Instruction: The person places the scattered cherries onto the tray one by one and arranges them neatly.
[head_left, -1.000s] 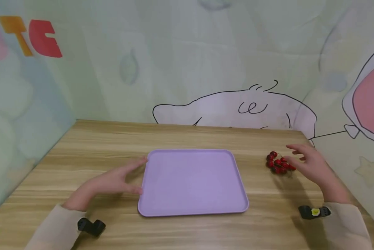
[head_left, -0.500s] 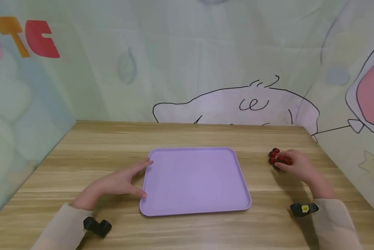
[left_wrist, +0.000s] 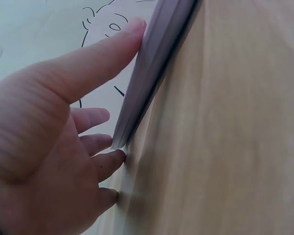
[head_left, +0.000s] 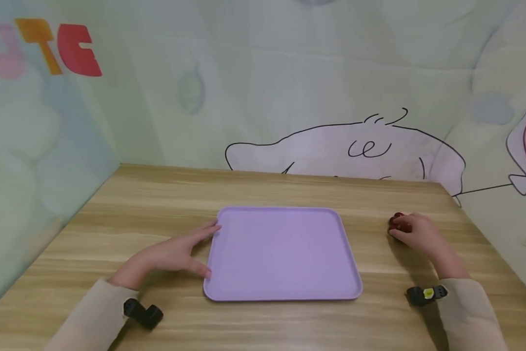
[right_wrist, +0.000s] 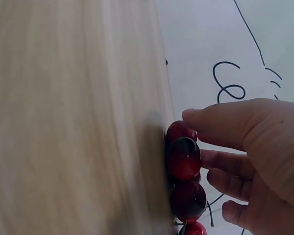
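Observation:
A shallow lilac tray (head_left: 285,253) lies flat on the wooden table. My left hand (head_left: 171,253) is at its left side, thumb and fingers spread wide. In the left wrist view the thumb tip touches the rim of the tray (left_wrist: 149,73), and fingertips reach its far corner. To the right of the tray, my right hand (head_left: 425,239) pinches a small bunch of glossy dark red cherries (right_wrist: 184,159) with thin stems. Its thumb tip is at the uppermost cherry, and its fingers bend behind the bunch. From the head view the hand covers most of the cherries.
The wooden table (head_left: 179,190) ends at a printed cloth backdrop (head_left: 263,97) behind and at both sides. A black wrist camera (head_left: 143,314) sits on the left sleeve, another wrist camera (head_left: 425,295) on the right one.
My right hand has come down from above the cherries and closed around them. The left fingertips have moved onto the tray's left rim. The head view has shifted slightly.

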{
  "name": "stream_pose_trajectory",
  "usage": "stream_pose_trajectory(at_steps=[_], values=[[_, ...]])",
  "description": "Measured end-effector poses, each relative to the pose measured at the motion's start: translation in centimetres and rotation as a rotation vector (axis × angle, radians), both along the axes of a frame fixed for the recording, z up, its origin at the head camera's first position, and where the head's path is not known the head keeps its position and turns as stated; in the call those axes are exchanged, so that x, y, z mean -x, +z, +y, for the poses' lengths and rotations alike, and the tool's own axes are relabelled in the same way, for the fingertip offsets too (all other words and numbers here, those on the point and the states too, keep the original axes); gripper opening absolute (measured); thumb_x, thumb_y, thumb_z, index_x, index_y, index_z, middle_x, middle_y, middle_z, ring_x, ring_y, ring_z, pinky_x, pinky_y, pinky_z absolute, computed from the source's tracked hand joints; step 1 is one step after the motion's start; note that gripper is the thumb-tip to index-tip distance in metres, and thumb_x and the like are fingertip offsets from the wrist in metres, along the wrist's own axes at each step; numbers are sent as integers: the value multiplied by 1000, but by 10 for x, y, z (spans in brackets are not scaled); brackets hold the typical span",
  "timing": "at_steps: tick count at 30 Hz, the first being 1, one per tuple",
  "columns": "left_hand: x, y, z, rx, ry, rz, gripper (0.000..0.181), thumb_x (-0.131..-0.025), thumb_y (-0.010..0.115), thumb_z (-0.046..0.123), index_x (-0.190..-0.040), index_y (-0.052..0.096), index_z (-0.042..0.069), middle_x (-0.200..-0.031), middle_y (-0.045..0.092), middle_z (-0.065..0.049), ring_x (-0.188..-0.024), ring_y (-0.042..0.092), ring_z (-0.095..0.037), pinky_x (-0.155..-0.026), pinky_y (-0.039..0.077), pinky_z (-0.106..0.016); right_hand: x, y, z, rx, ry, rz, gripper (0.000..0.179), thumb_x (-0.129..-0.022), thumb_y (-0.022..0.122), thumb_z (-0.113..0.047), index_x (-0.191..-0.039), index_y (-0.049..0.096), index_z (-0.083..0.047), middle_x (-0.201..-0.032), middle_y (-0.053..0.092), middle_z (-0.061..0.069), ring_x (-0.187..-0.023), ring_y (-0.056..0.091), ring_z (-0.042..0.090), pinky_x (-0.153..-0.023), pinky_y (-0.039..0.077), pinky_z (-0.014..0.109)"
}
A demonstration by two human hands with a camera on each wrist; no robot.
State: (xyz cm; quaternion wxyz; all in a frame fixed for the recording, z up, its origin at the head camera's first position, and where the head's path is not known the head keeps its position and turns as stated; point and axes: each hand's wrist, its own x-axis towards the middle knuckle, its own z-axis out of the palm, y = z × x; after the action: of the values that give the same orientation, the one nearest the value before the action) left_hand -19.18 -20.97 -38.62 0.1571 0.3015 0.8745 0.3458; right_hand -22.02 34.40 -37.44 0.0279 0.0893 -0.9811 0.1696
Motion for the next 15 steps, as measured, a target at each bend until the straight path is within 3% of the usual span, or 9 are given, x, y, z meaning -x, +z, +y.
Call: stream_pose_trajectory(at_steps=[8,15], values=[[0,0,2,7,14,-41,105,-75,82,39,-152,22,-1,-160,8,-23,-144,9,-46,-112,14,-63,-2,-2,0,-9,-40,-50,34,-86,71,-14,-107,65,12,-102,64,30,-95,57,45,-85,44,61],[-2,0,-2,1,26,-57,105,-75,82,38,-152,21,0,-160,8,-21,-144,9,-45,-112,14,-64,-5,0,-8,20,-41,-47,34,-87,70,-15,-109,65,10,-99,64,26,-91,57,40,-81,46,58]])
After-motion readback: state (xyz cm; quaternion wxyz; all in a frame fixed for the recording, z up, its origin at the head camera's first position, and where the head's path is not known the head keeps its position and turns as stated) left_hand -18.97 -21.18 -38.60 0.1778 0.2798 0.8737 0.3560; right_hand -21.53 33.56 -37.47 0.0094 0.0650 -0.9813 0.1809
